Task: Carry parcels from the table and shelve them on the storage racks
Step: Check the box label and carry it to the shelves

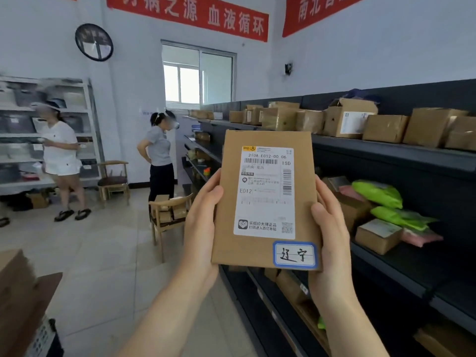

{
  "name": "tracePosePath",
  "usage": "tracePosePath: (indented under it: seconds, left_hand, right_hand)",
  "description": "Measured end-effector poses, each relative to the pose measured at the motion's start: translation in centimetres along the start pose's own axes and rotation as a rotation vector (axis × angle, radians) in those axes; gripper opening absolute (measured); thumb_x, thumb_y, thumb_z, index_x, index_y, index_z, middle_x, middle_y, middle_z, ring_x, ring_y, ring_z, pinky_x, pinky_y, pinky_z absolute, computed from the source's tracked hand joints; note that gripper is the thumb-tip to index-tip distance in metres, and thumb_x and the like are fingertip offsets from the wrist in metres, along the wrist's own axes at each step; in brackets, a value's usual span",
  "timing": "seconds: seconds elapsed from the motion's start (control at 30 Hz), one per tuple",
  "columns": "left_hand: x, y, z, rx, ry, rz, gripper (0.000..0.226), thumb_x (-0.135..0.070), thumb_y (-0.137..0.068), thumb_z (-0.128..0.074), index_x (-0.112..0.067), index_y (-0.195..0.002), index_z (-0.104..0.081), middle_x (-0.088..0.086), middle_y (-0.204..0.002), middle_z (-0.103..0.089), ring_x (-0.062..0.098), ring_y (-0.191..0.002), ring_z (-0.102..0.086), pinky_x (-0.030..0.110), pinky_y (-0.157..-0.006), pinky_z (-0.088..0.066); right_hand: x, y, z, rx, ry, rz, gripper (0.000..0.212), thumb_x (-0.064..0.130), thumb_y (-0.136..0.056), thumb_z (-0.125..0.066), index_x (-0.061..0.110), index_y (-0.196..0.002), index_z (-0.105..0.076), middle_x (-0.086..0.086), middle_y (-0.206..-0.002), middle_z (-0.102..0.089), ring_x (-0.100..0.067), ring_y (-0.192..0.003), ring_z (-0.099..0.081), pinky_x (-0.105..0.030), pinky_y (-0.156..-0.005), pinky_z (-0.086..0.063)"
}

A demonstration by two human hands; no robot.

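Parcel (266, 199) — upright between 2 hands

The flat brown parcel (266, 199) carries a white shipping label (265, 193) reading "210A E012-00 06" across its top, "1SD" at the right edge, "E012" lower at the left, and, by a heart logo near the bottom, "买低价大牌正品" with a QR code beside it; the finer print is too small to read. Below it, a blue-bordered sticker (295, 254) is handwritten "辽宁". On the far wall, a red banner (188, 15) shows white characters "之源 血液循环". A second red banner (319, 11) to the right begins "南北", the rest cut off.
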State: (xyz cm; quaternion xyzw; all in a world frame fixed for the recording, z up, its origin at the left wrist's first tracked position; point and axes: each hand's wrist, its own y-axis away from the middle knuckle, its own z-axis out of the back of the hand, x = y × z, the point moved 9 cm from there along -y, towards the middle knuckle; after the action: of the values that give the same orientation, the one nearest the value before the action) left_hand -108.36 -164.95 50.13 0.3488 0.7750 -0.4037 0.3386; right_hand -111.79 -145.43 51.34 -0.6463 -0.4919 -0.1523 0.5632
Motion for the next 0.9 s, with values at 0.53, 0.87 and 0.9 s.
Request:
tracePosePath:
  seconds: [0.53,0.87,0.9]
  left_hand:
    - [9.5,-26.8,7.2,0.071,0.055,0.104,0.031,-0.034,-0.099,-0.052,-0.041,-0.127,-0.066,-0.002,-0.114,-0.079,0.017,-0.1,-0.076,0.032,-0.071,-0.062]
    - [16.6,-38.8,8.8,0.086,0.073,0.162,0.035,-0.041,-0.09,-0.056,-0.046,-0.122,-0.068,-0.004,-0.113,-0.079,0.016,-0.095,-0.077,0.035,-0.068,-0.063]
    - [17.6,-39.8,9.0,0.094,0.073,0.18,0.035,-0.042,-0.089,-0.056,-0.046,-0.123,-0.067,-0.004,-0.113,-0.079,0.017,-0.095,-0.077,0.036,-0.068,-0.063]
  right_hand:
    - [-17.7,-19.9,-4.9,-0.111,0.08,0.014,0.037,0.033,-0.091,-0.056,0.062,-0.11,-0.068,0.021,-0.117,-0.075,-0.005,-0.102,-0.075,-0.018,-0.071,-0.06]
    - [-26.9,-29.5,-3.7,-0.162,0.074,0.003,0.037,0.029,-0.092,-0.055,0.044,-0.126,-0.063,0.011,-0.128,-0.073,-0.009,-0.108,-0.073,-0.021,-0.077,-0.06]
    - [-28.0,-30.0,-3.5,-0.185,0.078,0.0,0.037,0.029,-0.092,-0.056,0.045,-0.125,-0.064,0.01,-0.129,-0.072,-0.009,-0.109,-0.073,-0.02,-0.078,-0.059]
